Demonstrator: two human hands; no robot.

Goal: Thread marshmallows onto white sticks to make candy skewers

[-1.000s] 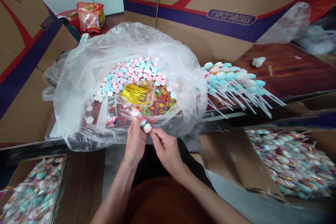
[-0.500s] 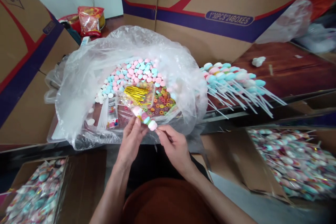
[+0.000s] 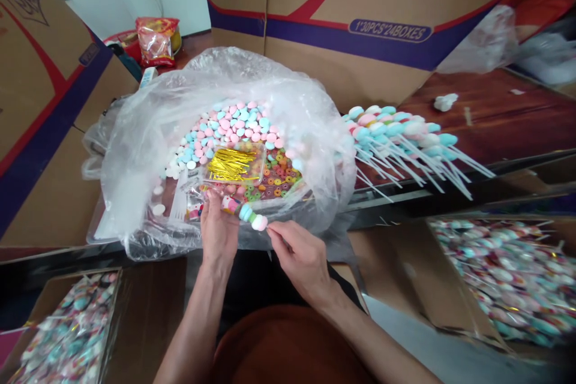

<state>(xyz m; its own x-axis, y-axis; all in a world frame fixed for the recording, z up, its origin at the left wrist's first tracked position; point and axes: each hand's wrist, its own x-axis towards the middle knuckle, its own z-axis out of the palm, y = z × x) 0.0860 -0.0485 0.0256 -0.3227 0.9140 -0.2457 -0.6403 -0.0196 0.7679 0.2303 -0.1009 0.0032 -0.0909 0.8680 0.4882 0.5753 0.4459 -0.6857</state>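
Note:
Between my two hands lies a marshmallow skewer [image 3: 252,216] with white-pink, green and blue pieces; its far end is inside a printed clear bag [image 3: 230,204]. My left hand [image 3: 219,231] is closed at the bag's far end, though its fingertips partly hide what they grip. My right hand [image 3: 299,255] pinches the skewer's stick just below the last marshmallow. Just beyond lies a clear tray [image 3: 260,168] of gold twist ties [image 3: 231,163]. Flat printed bags [image 3: 194,210] sit near my left fingers. Pink, blue and white marshmallows [image 3: 225,126] and ring-shaped gummies [image 3: 279,177] lie behind.
A large crumpled plastic sheet [image 3: 135,132] surrounds the loose sweets. Finished-looking skewers [image 3: 400,132] are piled at its right, sticks toward me. Boxes of wrapped skewers stand low at left [image 3: 67,336] and right [image 3: 504,282]. Big cartons [image 3: 342,6] wall the table's back.
My left hand has moved left and slightly away along the skewer, exposing more of the bag and marshmallows. My right hand keeps its pinch on the stick, nearly in place.

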